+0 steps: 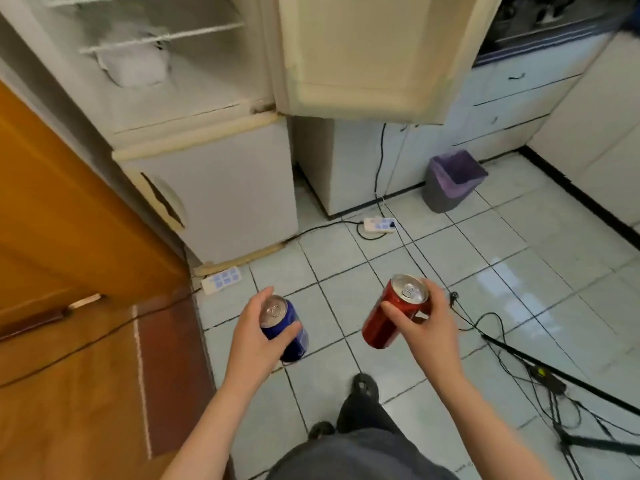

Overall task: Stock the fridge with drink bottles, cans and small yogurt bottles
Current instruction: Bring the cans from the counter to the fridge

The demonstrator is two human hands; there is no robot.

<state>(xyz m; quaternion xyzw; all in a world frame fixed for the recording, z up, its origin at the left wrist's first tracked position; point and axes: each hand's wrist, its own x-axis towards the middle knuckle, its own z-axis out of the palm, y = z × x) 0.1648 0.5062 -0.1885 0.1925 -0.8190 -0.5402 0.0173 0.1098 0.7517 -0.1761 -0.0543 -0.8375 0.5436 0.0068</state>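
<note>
A blue can is tilting in the left hand, a red can in the right hand. The white fridge is standing open.

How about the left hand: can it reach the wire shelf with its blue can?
Likely yes: the upper door hangs open, and nothing shows between the left hand with its blue can and the wire shelf.

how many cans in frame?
2: a blue can in the left hand, a red can in the right hand. The open fridge is blurred; more may sit inside.
</note>
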